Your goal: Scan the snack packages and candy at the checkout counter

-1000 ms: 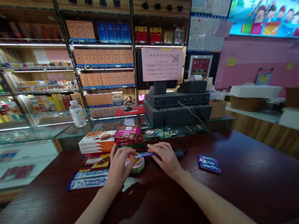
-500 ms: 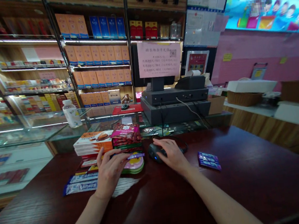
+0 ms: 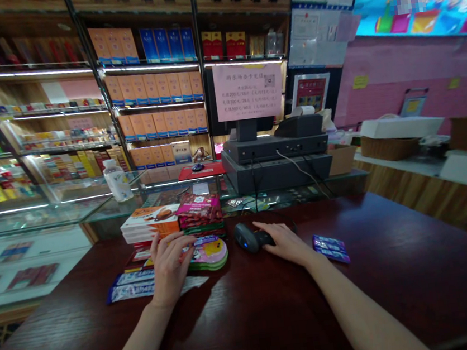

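My left hand (image 3: 170, 269) is over the stacked snacks, its thumb and fingers closed on a small purple packet (image 3: 206, 239). Under the packet lie rounded, pink-and-green packages (image 3: 211, 253) with a yellow picture. Long blue-and-white sticks (image 3: 132, 290) lie beside and partly behind this hand. My right hand (image 3: 286, 243) has its fingers closed round the handle of a black barcode scanner (image 3: 247, 238), which rests on the table with a blue light showing. To the right of that hand lie small purple-and-blue packets (image 3: 330, 248).
Orange-and-white boxes (image 3: 150, 224) and red-pink snack bags (image 3: 198, 210) are stacked behind my left hand. Farther back, a glass counter carries a bottle (image 3: 117, 181) and a cash register (image 3: 277, 167) with cables. The dark wooden table (image 3: 250, 319) spreads in front of me.
My right hand has shifted right, from the scanner's head to its handle, so more of the head shows. My left hand has lowered the purple packet slightly toward the pink-and-green packages.
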The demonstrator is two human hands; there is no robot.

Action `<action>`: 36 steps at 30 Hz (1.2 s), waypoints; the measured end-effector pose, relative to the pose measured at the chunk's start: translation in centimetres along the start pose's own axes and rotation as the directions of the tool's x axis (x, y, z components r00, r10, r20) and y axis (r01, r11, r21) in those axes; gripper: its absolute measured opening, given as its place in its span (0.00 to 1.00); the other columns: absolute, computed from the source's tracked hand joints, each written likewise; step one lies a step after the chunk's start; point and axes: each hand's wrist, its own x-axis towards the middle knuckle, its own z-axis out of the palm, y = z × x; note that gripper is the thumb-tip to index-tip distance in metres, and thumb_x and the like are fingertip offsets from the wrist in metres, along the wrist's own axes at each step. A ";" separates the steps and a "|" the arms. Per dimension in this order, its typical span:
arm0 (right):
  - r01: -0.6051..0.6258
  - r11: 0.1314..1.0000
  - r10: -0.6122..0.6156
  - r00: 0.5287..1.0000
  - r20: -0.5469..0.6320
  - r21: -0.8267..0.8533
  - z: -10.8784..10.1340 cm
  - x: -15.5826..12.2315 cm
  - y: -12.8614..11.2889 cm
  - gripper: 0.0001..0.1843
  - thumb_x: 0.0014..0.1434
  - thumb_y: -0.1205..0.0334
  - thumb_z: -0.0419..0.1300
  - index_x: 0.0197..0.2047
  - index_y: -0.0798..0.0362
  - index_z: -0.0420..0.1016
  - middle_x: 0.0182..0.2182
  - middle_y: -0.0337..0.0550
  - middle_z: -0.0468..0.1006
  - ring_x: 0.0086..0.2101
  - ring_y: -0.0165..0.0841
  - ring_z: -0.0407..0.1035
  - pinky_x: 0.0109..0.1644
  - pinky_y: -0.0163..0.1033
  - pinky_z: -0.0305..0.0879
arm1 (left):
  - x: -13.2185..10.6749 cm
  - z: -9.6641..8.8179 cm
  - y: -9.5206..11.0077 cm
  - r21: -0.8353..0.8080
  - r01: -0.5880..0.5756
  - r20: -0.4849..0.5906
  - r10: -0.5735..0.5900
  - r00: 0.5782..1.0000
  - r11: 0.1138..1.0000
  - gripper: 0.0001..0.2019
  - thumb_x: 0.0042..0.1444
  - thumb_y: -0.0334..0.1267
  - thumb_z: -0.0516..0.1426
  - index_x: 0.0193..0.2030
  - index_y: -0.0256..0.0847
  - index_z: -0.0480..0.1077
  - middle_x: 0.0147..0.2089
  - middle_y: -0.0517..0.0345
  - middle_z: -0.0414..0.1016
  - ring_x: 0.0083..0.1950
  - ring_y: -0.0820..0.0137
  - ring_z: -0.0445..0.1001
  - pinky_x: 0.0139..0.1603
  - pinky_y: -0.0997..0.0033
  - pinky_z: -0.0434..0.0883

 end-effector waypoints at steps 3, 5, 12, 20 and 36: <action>0.043 0.999 -0.043 0.999 -0.019 -0.011 -0.4 -0.2 -0.2 0.37 0.58 0.67 0.60 0.70 0.47 0.57 0.57 0.48 0.74 0.55 0.42 0.68 0.59 0.50 0.58 | -0.3 0.1 -0.4 0.006 0.020 0.014 -0.020 1.000 1.000 0.06 0.64 0.38 0.57 0.46 0.50 0.73 0.43 0.61 0.81 0.50 0.63 0.76 0.71 0.47 0.50; 0.081 0.997 -0.081 0.995 -0.056 -0.005 -0.8 -0.2 -0.7 0.37 0.58 0.67 0.60 0.70 0.46 0.57 0.56 0.48 0.75 0.53 0.42 0.69 0.57 0.49 0.59 | -0.4 0.2 -0.5 0.014 0.031 0.015 -0.031 0.999 0.999 0.06 0.64 0.38 0.57 0.46 0.50 0.73 0.43 0.61 0.81 0.50 0.63 0.76 0.70 0.47 0.50; 0.255 0.954 -0.230 0.960 -0.159 0.160 -2.0 -0.2 -4.6 0.38 0.60 0.64 0.63 0.71 0.43 0.55 0.57 0.46 0.75 0.53 0.40 0.70 0.56 0.46 0.60 | -0.6 0.4 -0.7 0.015 0.079 -0.029 -0.078 0.997 0.997 0.07 0.63 0.40 0.58 0.47 0.48 0.72 0.45 0.58 0.80 0.49 0.64 0.77 0.71 0.48 0.53; 0.199 0.906 -0.201 0.979 -0.033 0.374 -2.6 -0.6 -6.0 0.43 0.59 0.56 0.66 0.72 0.39 0.50 0.60 0.44 0.74 0.55 0.42 0.70 0.58 0.47 0.58 | -0.8 0.6 -1.0 0.043 0.049 -0.080 -0.046 0.996 0.998 0.08 0.62 0.38 0.59 0.48 0.47 0.71 0.45 0.58 0.79 0.49 0.65 0.77 0.71 0.49 0.53; 0.188 0.922 -0.196 0.981 -0.011 0.338 -2.7 -0.7 -6.4 0.44 0.58 0.51 0.66 0.72 0.39 0.51 0.57 0.45 0.77 0.51 0.43 0.71 0.58 0.50 0.58 | -0.8 0.5 -1.0 0.034 0.050 -0.066 -0.047 0.997 0.998 0.08 0.62 0.38 0.59 0.48 0.47 0.72 0.46 0.58 0.79 0.51 0.65 0.77 0.70 0.48 0.55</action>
